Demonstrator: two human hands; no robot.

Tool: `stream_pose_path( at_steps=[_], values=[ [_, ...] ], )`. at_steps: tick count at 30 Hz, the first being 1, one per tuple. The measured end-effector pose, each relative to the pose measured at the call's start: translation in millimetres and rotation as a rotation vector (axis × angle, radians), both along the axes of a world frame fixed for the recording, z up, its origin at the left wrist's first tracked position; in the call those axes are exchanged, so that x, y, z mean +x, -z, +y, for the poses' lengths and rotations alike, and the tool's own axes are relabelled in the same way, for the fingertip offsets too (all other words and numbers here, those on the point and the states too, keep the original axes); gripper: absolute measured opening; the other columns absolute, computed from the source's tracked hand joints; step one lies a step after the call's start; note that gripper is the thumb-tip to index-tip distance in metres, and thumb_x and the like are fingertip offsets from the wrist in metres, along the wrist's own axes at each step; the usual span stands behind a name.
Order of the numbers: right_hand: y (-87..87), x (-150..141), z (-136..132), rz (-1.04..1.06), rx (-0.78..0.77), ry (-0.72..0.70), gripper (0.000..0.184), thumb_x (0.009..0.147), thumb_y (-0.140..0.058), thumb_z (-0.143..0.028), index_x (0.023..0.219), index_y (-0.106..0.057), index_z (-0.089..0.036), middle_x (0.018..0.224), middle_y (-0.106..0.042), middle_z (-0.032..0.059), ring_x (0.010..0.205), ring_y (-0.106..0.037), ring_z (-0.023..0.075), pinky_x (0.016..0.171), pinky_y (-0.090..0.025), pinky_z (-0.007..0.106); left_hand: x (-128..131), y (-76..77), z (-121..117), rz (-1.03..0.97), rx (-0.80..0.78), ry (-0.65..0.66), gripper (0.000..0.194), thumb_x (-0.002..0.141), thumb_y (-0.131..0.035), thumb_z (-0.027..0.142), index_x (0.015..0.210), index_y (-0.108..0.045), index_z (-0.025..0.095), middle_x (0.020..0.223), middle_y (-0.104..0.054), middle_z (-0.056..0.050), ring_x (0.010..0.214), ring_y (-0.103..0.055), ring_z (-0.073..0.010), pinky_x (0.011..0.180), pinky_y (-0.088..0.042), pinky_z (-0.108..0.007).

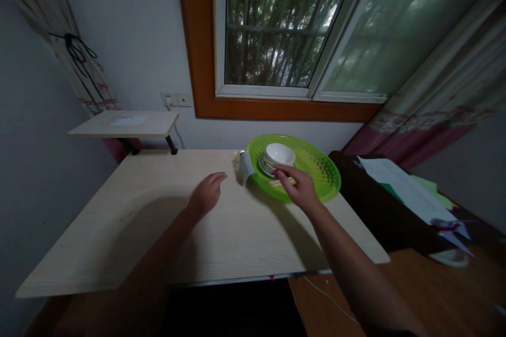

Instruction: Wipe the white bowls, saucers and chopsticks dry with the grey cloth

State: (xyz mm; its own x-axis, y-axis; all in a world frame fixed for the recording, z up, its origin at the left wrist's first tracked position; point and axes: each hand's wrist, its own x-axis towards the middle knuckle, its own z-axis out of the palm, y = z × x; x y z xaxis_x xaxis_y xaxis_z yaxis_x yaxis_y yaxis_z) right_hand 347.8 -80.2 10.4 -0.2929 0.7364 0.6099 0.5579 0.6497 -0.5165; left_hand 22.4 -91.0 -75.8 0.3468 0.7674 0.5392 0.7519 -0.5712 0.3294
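My left hand hovers over the wooden tabletop with its fingers stretched forward and nothing in them. Above the near side of a round green plastic tray is my right hand, its thumb and fingers apart. White bowls, apparently stacked, stand on a plate in the tray, just beyond my right fingertips. Light-coloured chopsticks lie close to my right thumb, partly hidden by the hand. Whether the fingertips touch the bowl is unclear.
A grey roll-like item with clear plastic rests against the tray's left edge. On the table's back left stands a small raised shelf holding a paper. Papers lie on a dark surface at right. A window is behind.
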Motion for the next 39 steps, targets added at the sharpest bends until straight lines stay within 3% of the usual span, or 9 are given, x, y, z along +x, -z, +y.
stream_pose_path(
  at_steps=[3, 6, 8, 11, 16, 22, 29, 39],
  values=[
    [-3.8, 36, 41, -0.053, -0.06, 0.22, 0.039, 0.099, -0.047, -0.04, 0.122, -0.07, -0.019, 0.107, -0.077, 0.0104, 0.098, -0.073, 0.0247, 0.086, -0.058, 0.038, 27, -17.9, 17, 0.055, 0.028, 0.012, 0.063, 0.089, -0.036, 0.001, 0.148, -0.048, 0.018, 0.154, -0.049, -0.01, 0.146, -0.041, -0.0212, 0.122, -0.037, -0.045],
    [6.3, 74, 78, -0.274, -0.017, 0.39, 0.04, 0.094, -0.05, -0.036, 0.122, -0.07, -0.016, 0.122, -0.072, 0.0143, 0.115, -0.066, 0.0293, 0.104, -0.049, 0.045, 51, -31.2, 28, 0.147, 0.04, 0.037, 0.071, 0.085, -0.036, -0.003, 0.153, -0.041, 0.018, 0.163, -0.037, -0.009, 0.154, -0.024, -0.0215, 0.125, -0.03, -0.046],
    [16.7, 96, 95, -0.406, -0.023, 0.497, 0.046, 0.092, -0.051, -0.034, 0.129, -0.065, -0.011, 0.127, -0.068, 0.0194, 0.119, -0.062, 0.0325, 0.108, -0.045, 0.048, 62, -35.9, 34, 0.205, 0.034, 0.075, 0.074, 0.083, -0.035, -0.006, 0.153, -0.041, 0.019, 0.165, -0.034, -0.008, 0.156, -0.017, -0.0215, 0.125, -0.028, -0.048],
    [30.5, 120, 106, -0.485, -0.059, 0.586, 0.048, 0.09, -0.053, -0.031, 0.131, -0.064, -0.008, 0.126, -0.068, 0.0216, 0.117, -0.063, 0.0333, 0.107, -0.045, 0.048, 73, -36.2, 39, 0.254, 0.008, 0.117, 0.073, 0.081, -0.035, -0.007, 0.148, -0.047, 0.019, 0.162, -0.04, -0.008, 0.157, -0.014, -0.0225, 0.124, -0.027, -0.052],
    [39.0, 132, 107, -0.524, -0.046, 0.684, 0.045, 0.09, -0.052, -0.032, 0.124, -0.069, -0.009, 0.117, -0.072, 0.0217, 0.112, -0.066, 0.0332, 0.104, -0.046, 0.048, 79, -29.7, 43, 0.253, 0.008, 0.104, 0.061, 0.087, -0.037, -0.004, 0.14, -0.054, 0.019, 0.153, -0.051, -0.01, 0.154, -0.024, -0.0245, 0.123, -0.028, -0.054],
    [41.9, 124, 109, -0.436, -0.131, 0.638, 0.042, 0.089, -0.054, -0.032, 0.122, -0.071, -0.013, 0.12, -0.073, 0.0166, 0.113, -0.067, 0.03, 0.106, -0.046, 0.045, 73, -23.3, 43, 0.248, 0.055, 0.07, 0.054, 0.089, -0.038, -0.003, 0.136, -0.057, 0.018, 0.147, -0.056, -0.01, 0.154, -0.026, -0.0218, 0.126, -0.025, -0.05],
    [40.0, 99, 105, -0.238, -0.224, 0.526, 0.037, 0.089, -0.057, -0.033, 0.119, -0.072, -0.017, 0.121, -0.074, 0.0121, 0.115, -0.068, 0.029, 0.106, -0.049, 0.046, 42, -12.2, 31, 0.214, 0.081, 0.042, 0.054, 0.09, -0.036, 0.0, 0.135, -0.059, 0.019, 0.147, -0.057, -0.008, 0.153, -0.027, -0.023, 0.125, -0.028, -0.051],
    [35.4, 65, 100, -0.361, -0.261, 0.285, 0.037, 0.092, -0.058, -0.036, 0.119, -0.072, -0.017, 0.124, -0.072, 0.0126, 0.118, -0.066, 0.0281, 0.108, -0.047, 0.044, -11, 1.5, 8, 0.112, 0.128, -0.03, 0.043, 0.097, -0.031, 0.009, 0.126, -0.062, 0.017, 0.14, -0.06, -0.013, 0.151, -0.032, -0.0249, 0.122, -0.035, -0.054]
  ],
)
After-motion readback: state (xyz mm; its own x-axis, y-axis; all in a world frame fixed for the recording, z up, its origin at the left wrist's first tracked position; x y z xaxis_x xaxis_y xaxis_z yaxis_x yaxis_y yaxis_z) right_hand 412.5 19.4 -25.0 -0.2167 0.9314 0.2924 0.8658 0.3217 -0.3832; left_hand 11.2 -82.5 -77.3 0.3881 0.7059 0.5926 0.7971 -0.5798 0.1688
